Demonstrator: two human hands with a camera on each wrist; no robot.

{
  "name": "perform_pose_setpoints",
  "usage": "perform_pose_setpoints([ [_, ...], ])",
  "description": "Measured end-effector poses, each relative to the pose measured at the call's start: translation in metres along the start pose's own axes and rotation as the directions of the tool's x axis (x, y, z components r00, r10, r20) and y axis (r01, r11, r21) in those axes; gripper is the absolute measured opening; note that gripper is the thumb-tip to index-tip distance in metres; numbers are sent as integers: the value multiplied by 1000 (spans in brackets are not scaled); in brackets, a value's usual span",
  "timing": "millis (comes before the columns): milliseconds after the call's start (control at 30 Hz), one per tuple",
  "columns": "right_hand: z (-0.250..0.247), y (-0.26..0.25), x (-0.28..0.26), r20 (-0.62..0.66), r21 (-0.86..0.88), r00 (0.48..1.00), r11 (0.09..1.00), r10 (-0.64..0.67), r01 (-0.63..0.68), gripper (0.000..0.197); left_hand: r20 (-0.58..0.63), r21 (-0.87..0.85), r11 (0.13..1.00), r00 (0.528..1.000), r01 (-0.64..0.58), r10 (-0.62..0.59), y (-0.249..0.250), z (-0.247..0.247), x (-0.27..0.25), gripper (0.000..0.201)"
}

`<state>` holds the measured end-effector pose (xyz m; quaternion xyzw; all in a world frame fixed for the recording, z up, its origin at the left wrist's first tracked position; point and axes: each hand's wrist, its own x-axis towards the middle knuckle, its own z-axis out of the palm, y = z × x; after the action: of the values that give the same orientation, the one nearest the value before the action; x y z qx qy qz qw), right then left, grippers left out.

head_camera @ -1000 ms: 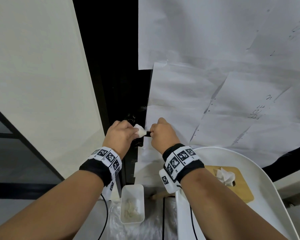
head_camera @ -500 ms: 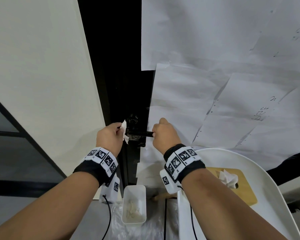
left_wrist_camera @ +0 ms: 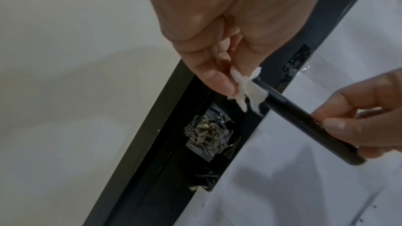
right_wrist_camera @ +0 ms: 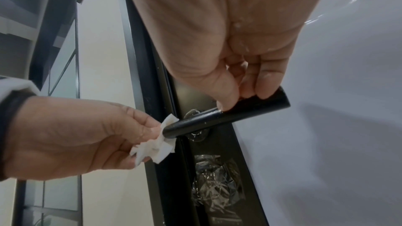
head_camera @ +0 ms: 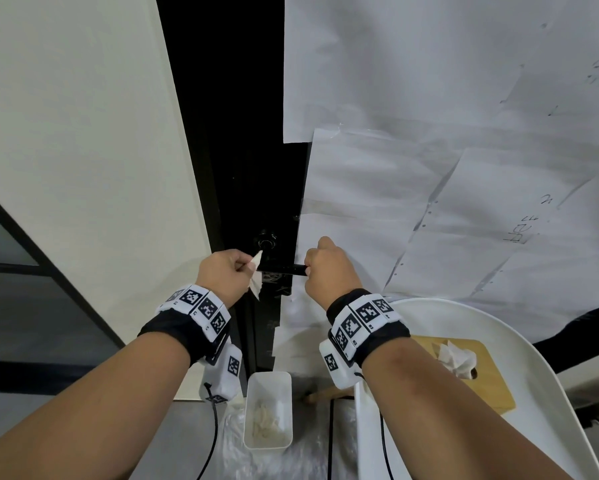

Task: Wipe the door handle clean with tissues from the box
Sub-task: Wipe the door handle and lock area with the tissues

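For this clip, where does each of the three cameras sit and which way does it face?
Head: on the head, looking forward and down at both forearms, the black lever door handle and wooden tissue box.
Left wrist: along the left hand, which pinches a crumpled white tissue.
Right wrist: along the right hand, which pinches the handle's free end.
Shared: both wrist views show handle, tissue and both hands.

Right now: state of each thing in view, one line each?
door handle: horizontal, free end held by the right hand, pivot end touching the tissue
tissue: crumpled, pinched in the left hand
left hand: pinches the tissue
right hand: grips the handle's free end
tissue box: on the white chair, one tissue sticking out
white bin: open, used tissues inside
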<state>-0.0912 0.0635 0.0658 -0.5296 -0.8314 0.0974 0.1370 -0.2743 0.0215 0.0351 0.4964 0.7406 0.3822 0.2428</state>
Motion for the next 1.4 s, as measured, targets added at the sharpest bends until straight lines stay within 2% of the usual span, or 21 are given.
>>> perform_pose_setpoints([
  [167, -1, -1, 0, 10, -3, 1000, 1000, 6, -6, 11, -208, 136, 987, 971, -90, 117, 11, -1, 2, 14],
  [367, -6, -3, -5, 25, 2, 1000, 1000, -7, 7, 15, -255, 104, 987, 956, -122, 145, 17, 11, 9, 20],
  [433, -9, -4, -7, 36, 4, 999, 1000, -13, 12, 17, -264, 97, 986, 952, -133, 154, 19, 15, 12, 17],
  [667, -11, -4, -7, 73, 4, 997, 1000, -20, 20, 21, -257, 140, 978, 948, -154, 186, 23, 17, 24, 10],
  [767, -12, -4, -6, 85, -7, 996, 1000, -14, 15, 21, -192, 208, 967, 963, -149, 190, 25, 14, 26, 13],
  [1000, -14, -5, -7, 95, 4, 995, 1000, -6, 6, 23, -11, 301, 949, 994, -96, 104, 22, 6, 26, 17],
  [1100, -13, -4, -7, 92, 7, 996, 1000, -9, 8, 23, -44, 314, 945, 993, -88, 107, 22, 5, 20, 23],
  [1233, -13, -4, -7, 87, 10, 996, 1000, -18, 17, 21, -192, 287, 940, 950, -185, 245, 30, 4, 15, 21],
  [1400, -15, -4, -9, 100, 2, 995, 1000, -16, 16, 16, -90, 380, 895, 954, -232, 286, 42, 11, 21, 22],
])
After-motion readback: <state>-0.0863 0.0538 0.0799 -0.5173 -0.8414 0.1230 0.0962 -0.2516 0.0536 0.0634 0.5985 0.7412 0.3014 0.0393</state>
